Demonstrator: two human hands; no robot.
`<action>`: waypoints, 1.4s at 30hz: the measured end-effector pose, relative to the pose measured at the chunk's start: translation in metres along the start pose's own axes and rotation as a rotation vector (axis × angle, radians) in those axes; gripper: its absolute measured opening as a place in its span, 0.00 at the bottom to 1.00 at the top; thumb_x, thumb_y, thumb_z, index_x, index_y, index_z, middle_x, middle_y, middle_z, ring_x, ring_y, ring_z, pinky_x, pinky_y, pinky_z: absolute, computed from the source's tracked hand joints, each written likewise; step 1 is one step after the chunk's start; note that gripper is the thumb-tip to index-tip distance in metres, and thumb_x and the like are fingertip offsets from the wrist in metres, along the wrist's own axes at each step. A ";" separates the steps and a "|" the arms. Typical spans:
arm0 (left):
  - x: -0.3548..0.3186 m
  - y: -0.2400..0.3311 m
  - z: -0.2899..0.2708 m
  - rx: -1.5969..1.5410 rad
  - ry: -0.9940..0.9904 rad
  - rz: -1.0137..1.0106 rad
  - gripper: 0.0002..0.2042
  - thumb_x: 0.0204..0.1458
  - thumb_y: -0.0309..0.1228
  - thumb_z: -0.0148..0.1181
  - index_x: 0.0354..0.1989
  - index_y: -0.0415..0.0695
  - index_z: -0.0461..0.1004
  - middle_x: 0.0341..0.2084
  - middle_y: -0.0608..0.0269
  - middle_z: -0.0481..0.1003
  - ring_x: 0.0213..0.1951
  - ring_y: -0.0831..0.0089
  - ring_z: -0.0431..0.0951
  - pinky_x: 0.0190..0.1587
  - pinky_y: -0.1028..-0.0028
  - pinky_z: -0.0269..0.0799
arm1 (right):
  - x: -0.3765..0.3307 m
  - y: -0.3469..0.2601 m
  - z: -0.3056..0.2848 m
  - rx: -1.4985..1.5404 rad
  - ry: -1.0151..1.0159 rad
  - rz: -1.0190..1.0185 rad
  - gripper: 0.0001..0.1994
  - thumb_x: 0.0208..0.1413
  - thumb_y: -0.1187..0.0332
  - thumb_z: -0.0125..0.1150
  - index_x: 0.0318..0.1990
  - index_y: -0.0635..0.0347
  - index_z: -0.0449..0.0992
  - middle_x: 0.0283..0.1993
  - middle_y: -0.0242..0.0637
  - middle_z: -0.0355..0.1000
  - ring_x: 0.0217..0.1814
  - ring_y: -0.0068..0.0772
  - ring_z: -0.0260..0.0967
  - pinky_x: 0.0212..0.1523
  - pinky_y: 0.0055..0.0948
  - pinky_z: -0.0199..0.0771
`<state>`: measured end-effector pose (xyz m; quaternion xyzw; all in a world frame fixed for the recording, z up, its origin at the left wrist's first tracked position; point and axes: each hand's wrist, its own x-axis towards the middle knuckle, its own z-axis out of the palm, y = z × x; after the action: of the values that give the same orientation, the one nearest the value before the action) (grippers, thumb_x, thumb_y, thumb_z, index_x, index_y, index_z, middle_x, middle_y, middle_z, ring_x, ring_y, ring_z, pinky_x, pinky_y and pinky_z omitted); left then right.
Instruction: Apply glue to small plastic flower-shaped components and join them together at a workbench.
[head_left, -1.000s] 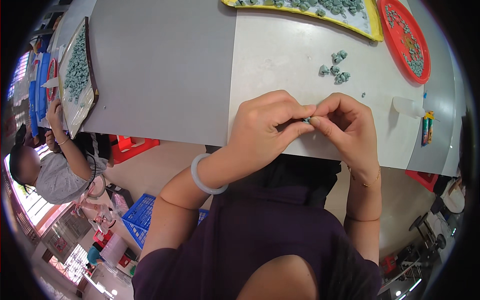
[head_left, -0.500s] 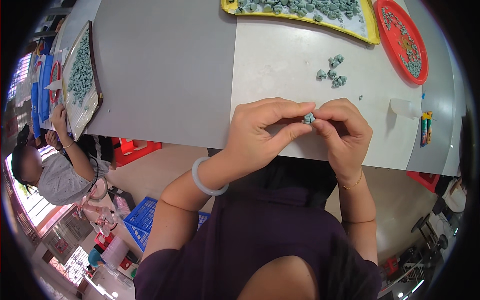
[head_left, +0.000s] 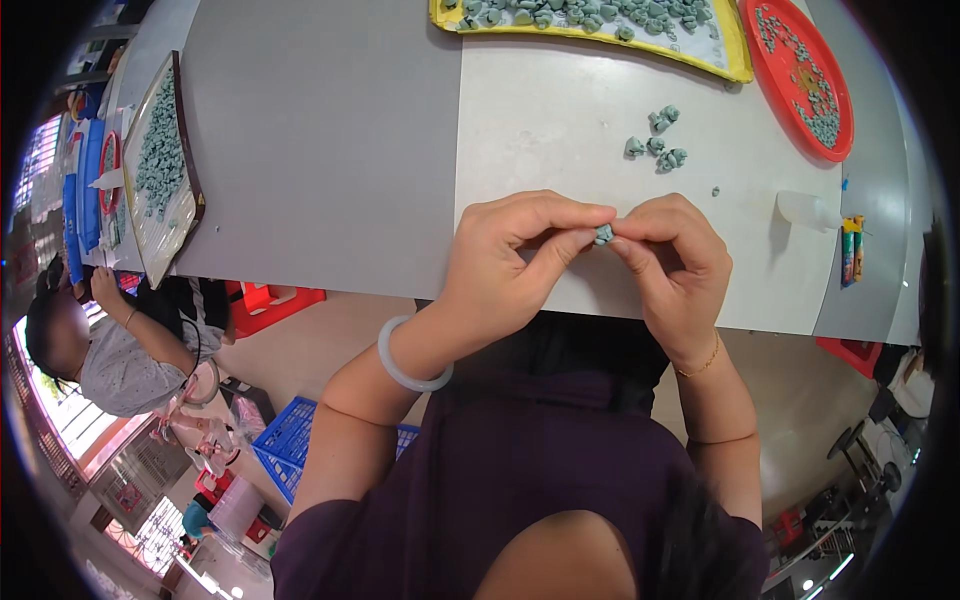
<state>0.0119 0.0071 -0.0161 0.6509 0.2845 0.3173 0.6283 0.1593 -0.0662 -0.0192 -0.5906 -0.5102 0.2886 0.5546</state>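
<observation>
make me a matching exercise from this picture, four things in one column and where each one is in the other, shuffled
Things:
1. small green piece
2. red tray
3. yellow tray
4. loose green pieces

Places:
A. top edge of the table, left of the other tray
B. pinched between the fingertips of the left hand and right hand
C. bare on the white tabletop, below the trays
D. top right of the table

Pairs: 1-B, 2-D, 3-A, 4-C
</observation>
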 end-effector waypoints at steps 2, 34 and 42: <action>-0.001 0.004 0.001 -0.047 -0.001 -0.052 0.08 0.47 0.17 0.55 0.36 0.36 0.75 0.29 0.61 0.76 0.32 0.79 0.74 0.34 0.82 0.69 | 0.001 0.000 0.000 0.026 0.006 0.013 0.05 0.40 0.82 0.61 0.28 0.65 0.75 0.26 0.35 0.70 0.27 0.26 0.66 0.26 0.21 0.65; 0.053 0.025 -0.008 0.765 -0.271 0.274 0.06 0.40 0.23 0.62 0.28 0.41 0.73 0.25 0.63 0.69 0.25 0.69 0.73 0.28 0.73 0.69 | -0.005 0.021 -0.105 -0.405 0.879 -0.154 0.15 0.52 0.77 0.53 0.49 0.64 0.64 0.44 0.37 0.66 0.47 0.26 0.62 0.47 0.24 0.61; 0.003 0.012 0.004 0.347 -0.021 0.036 0.09 0.38 0.21 0.64 0.30 0.39 0.75 0.24 0.62 0.74 0.27 0.76 0.74 0.31 0.80 0.70 | -0.014 0.007 -0.091 -0.002 0.190 0.171 0.12 0.49 0.77 0.57 0.42 0.64 0.70 0.41 0.33 0.69 0.44 0.24 0.64 0.47 0.22 0.62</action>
<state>0.0171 0.0064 -0.0041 0.7580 0.3167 0.2676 0.5036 0.2396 -0.1116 -0.0091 -0.6572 -0.4033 0.2772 0.5733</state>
